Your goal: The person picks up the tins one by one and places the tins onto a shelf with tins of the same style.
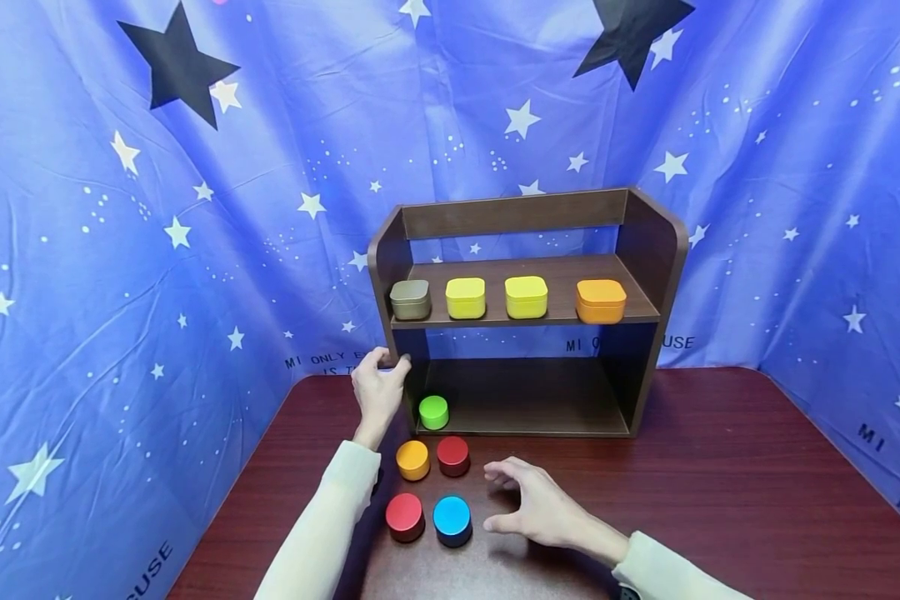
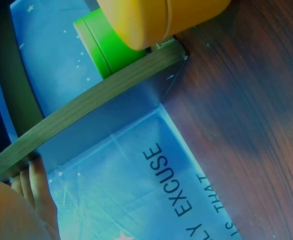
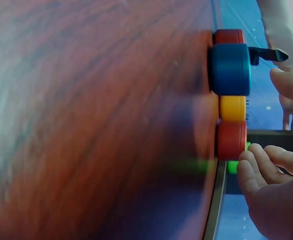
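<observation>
My left hand (image 1: 379,385) holds the left side panel of a dark brown two-tier wooden shelf (image 1: 525,396); in the left wrist view its fingers (image 2: 42,192) wrap the panel's edge. My right hand (image 1: 543,504) hovers over the table with fingers bent loosely, holding nothing. Just left of it stand round tins: a blue tin (image 1: 452,521), a red tin (image 1: 405,517), a dark red tin (image 1: 453,456) and an orange-yellow tin (image 1: 413,461). A green tin (image 1: 433,412) sits on the bottom shelf at its left front corner.
Along the upper shelf stand square tins: a grey-brown tin (image 1: 410,300), two yellow ones, including a yellow tin (image 1: 466,298), and an orange tin (image 1: 601,301) at the right. The reddish-brown table (image 1: 742,475) extends to both sides. A blue starry curtain (image 1: 285,208) hangs behind.
</observation>
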`<action>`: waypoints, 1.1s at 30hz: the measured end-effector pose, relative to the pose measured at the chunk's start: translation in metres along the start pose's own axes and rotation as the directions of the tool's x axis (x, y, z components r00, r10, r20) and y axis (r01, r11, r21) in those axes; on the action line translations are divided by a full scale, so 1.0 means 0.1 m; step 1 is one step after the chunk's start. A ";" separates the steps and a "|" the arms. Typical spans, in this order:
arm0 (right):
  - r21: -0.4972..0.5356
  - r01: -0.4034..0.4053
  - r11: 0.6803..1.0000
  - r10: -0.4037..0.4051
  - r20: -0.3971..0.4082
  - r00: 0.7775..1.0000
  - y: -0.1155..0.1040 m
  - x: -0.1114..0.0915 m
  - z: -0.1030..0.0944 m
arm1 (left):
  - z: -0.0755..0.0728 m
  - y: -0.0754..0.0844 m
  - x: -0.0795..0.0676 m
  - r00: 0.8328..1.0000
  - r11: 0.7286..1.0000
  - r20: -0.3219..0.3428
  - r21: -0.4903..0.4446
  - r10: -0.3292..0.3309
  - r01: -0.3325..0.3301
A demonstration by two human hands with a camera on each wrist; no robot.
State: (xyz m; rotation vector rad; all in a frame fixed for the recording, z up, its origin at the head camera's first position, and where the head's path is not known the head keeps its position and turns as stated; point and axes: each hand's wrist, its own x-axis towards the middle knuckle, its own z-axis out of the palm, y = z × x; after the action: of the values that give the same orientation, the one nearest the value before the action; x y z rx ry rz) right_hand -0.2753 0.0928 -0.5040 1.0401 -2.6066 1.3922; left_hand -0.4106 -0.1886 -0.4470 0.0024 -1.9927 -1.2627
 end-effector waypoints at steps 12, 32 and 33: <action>-0.014 -0.004 1.000 0.004 0.038 0.999 -0.02 0.09 0.20 | 0.00 0.00 0.00 1.000 1.000 -0.004 -0.001 0.011 -0.011; -0.043 -0.004 0.999 0.008 0.088 0.996 -0.08 0.19 0.36 | -0.01 -0.01 0.00 1.000 1.000 -0.008 -0.003 0.011 -0.011; -0.050 -0.004 0.999 0.009 0.090 0.996 -0.09 0.19 0.37 | 0.00 -0.01 0.00 1.000 1.000 -0.008 -0.002 0.010 -0.010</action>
State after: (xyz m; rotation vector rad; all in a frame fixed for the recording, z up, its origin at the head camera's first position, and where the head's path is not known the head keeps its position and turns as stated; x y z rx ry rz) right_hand -0.2750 0.0515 -0.5140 1.1144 -2.6943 1.3044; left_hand -0.4109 -0.1894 -0.4478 -0.0038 -1.9828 -1.2563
